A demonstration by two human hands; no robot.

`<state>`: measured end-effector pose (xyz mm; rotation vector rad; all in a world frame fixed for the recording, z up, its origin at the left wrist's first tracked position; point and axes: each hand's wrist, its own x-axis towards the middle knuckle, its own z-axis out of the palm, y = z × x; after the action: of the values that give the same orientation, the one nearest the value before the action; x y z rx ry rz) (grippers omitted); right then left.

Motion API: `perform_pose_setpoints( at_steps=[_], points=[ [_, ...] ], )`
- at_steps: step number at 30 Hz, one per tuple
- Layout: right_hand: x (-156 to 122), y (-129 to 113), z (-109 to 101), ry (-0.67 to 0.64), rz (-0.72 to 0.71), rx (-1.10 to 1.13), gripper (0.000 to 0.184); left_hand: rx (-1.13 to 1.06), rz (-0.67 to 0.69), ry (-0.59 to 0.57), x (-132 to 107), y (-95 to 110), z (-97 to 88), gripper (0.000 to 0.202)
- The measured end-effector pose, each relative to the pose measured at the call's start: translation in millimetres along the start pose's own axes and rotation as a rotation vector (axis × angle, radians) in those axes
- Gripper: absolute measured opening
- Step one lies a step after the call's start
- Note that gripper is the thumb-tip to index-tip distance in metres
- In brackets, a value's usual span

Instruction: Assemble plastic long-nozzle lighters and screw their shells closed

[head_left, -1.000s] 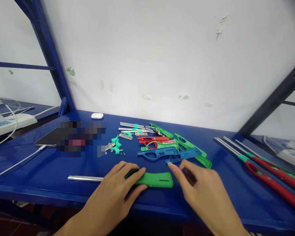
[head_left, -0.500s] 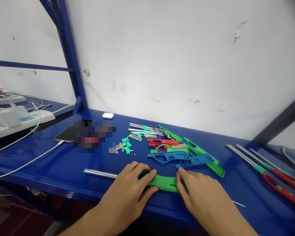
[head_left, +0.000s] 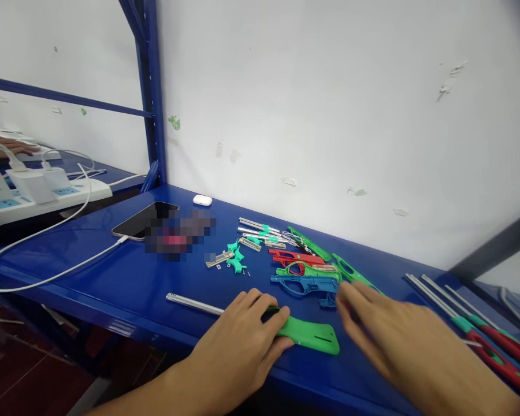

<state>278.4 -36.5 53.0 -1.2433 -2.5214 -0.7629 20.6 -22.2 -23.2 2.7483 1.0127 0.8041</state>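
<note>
My left hand lies over the near end of a green plastic handle with a long metal tube sticking out to the left, fingers curled round it and pressing it on the blue shelf. My right hand hovers just right of the handle, fingers stretched toward a pile of handle shells, and holds nothing I can see. A blue shell is nearest its fingertips, with red and green shells behind.
Small teal parts and metal tubes lie mid-shelf. A phone with a white cable and an earbud case sit at the left. Finished red-handled lighters lie at the right. A power strip and another person's hand are far left.
My right hand has lifted off the green handle's end and moved right, toward the pile of shells. The view has shifted left. My left hand keeps its hold.
</note>
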Motion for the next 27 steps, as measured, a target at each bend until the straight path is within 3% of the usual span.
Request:
perform_pose_setpoints(
  at_steps=[3, 5, 9, 12, 16, 20, 23, 27],
  points=[
    [40, -7, -4, -0.115, 0.076, 0.179, 0.031, 0.013, -0.015, -0.011, 0, 1, 0.4, 0.031],
    [72, -18, 7, -0.248, 0.051, 0.249, 0.031, 0.014, -0.032, -0.031, 0, 0, 1.1, 0.031],
    [124, -35, 44, -0.277, 0.023, 0.286, 0.034, 0.006, -0.055, -0.063, -2, 0, 2.7, 0.037],
    [138, -34, 58, -0.261, 0.077, 0.32, 0.043, -0.014, -0.067, -0.054, -3, -1, 2.7, 0.05],
    [115, -28, 41, -0.261, 0.164, 0.367, 0.053, -0.109, -0.102, 0.021, -4, -3, -0.1, 0.062],
    [59, -27, 19, -0.237, 0.201, 0.478, 0.053, -0.285, -0.114, 0.065, -8, -9, -0.9, 0.066],
    [16, -31, 23, -0.234, 0.206, 0.467, 0.034, -0.316, -0.111, 0.078, -13, -13, 1.1, 0.07],
    [-17, -40, 40, -0.158, 0.197, 0.337, 0.039, -0.14, -0.056, 0.049, -13, -17, -1.9, 0.069]
  ],
)
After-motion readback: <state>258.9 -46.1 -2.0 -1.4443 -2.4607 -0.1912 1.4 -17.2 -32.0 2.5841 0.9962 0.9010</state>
